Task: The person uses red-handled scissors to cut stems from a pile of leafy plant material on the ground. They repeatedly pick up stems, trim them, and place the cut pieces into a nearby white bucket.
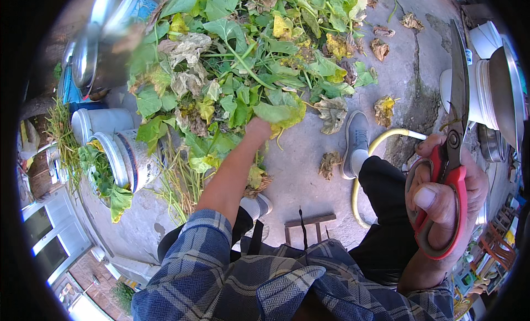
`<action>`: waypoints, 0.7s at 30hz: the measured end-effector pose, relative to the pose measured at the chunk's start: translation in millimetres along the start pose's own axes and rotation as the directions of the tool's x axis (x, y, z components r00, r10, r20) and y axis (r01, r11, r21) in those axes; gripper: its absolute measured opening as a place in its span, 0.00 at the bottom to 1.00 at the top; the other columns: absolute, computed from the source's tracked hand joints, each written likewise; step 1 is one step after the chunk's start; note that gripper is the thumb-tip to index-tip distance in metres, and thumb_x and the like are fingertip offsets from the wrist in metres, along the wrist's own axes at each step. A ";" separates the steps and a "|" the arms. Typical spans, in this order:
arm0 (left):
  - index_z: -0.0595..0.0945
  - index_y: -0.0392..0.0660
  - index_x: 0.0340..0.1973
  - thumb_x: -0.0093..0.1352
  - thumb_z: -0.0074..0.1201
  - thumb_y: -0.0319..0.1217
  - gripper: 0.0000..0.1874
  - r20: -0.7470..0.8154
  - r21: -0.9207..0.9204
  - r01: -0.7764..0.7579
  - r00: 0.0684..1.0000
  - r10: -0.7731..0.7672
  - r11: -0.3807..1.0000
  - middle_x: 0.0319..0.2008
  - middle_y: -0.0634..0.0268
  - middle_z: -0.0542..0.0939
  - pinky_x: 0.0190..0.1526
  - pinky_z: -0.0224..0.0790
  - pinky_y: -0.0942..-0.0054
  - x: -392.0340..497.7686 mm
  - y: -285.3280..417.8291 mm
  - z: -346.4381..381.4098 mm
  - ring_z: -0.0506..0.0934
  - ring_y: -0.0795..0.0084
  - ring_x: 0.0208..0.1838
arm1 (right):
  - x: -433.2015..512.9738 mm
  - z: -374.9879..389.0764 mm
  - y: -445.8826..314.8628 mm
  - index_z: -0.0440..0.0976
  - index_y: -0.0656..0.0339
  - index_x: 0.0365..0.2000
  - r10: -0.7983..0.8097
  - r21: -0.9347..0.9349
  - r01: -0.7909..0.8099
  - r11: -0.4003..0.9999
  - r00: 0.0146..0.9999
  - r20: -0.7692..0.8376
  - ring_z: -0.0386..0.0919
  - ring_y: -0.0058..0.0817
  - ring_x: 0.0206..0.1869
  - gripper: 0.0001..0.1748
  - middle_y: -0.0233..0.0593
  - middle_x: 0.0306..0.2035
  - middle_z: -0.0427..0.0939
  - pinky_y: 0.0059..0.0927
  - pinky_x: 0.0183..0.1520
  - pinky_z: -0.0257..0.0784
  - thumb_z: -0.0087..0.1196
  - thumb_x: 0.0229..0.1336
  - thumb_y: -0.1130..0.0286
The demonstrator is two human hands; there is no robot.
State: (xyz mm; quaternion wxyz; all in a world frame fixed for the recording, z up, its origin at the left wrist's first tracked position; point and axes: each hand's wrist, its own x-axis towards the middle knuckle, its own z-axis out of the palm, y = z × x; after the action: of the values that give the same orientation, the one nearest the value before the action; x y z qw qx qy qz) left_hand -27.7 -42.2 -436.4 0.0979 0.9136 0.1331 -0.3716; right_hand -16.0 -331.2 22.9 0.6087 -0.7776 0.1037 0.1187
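Note:
My right hand [451,196], at the right, is closed around the red handles of a pair of scissors [455,155], whose blades point up and look closed. My left hand [258,129] reaches forward to the near edge of a large heap of leafy vines [248,72] on the concrete ground. The heap mixes green, yellow and dry brown leaves. A green-yellow leaf [275,113] lies at my left fingertips and partly covers them, so whether they grip it cannot be seen. A bundle of thin cut stems [178,184] lies left of my left forearm.
A white bucket [143,159] at the left lies tilted with leaves at its mouth, beside another pale bucket [105,121]. A yellow hose [356,196] curves by my shoe. Stacked white buckets [482,93] and metal basins stand at the right. Dry leaves [330,164] dot the concrete.

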 end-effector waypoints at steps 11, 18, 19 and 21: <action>0.88 0.49 0.38 0.67 0.54 0.37 0.11 -0.095 0.034 0.029 0.995 -0.026 0.999 0.42 0.61 0.87 0.61 0.58 0.51 -63.5 33.1 55.0 0.81 0.60 0.52 | -3.9 -15.3 -2.3 0.72 0.76 0.39 0.046 0.108 -0.046 0.993 0.999 0.003 0.64 0.14 0.17 0.38 0.28 0.17 0.66 0.15 0.20 0.55 0.79 0.29 0.64; 0.87 0.42 0.31 0.61 0.56 0.33 0.10 -0.434 -0.208 -0.032 0.899 -0.063 0.978 0.33 0.48 0.85 0.41 0.76 0.54 -23.5 -23.7 -73.8 0.84 0.47 0.40 | -10.8 -6.3 -5.1 0.72 0.76 0.41 -0.098 0.061 0.095 0.994 0.994 0.047 0.60 0.12 0.18 0.30 0.26 0.18 0.65 0.15 0.21 0.49 0.70 0.39 0.66; 0.85 0.36 0.31 0.60 0.58 0.32 0.11 -0.415 -0.316 -0.057 0.906 -0.084 0.947 0.32 0.44 0.84 0.42 0.76 0.55 -27.6 -41.5 -98.2 0.83 0.43 0.40 | -11.9 -5.6 -6.3 0.73 0.75 0.41 -0.098 0.057 0.094 0.994 0.993 0.064 0.60 0.12 0.18 0.28 0.26 0.19 0.65 0.16 0.21 0.49 0.68 0.40 0.67; 0.85 0.34 0.35 0.59 0.62 0.28 0.11 -0.326 -0.597 -0.054 0.928 -0.181 0.800 0.31 0.48 0.85 0.40 0.76 0.57 -46.9 -69.1 -133.3 0.83 0.50 0.35 | -14.0 -4.8 -8.3 0.74 0.74 0.41 -0.096 0.049 0.091 0.995 0.991 0.098 0.59 0.11 0.19 0.26 0.25 0.19 0.64 0.16 0.23 0.49 0.66 0.42 0.68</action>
State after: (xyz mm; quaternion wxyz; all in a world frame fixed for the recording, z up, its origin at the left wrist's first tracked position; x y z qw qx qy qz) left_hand 5.2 52.2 -315.0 0.3404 0.8839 0.2899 -0.1367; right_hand -26.5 -333.7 36.0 0.6352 -0.7609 0.0388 0.1267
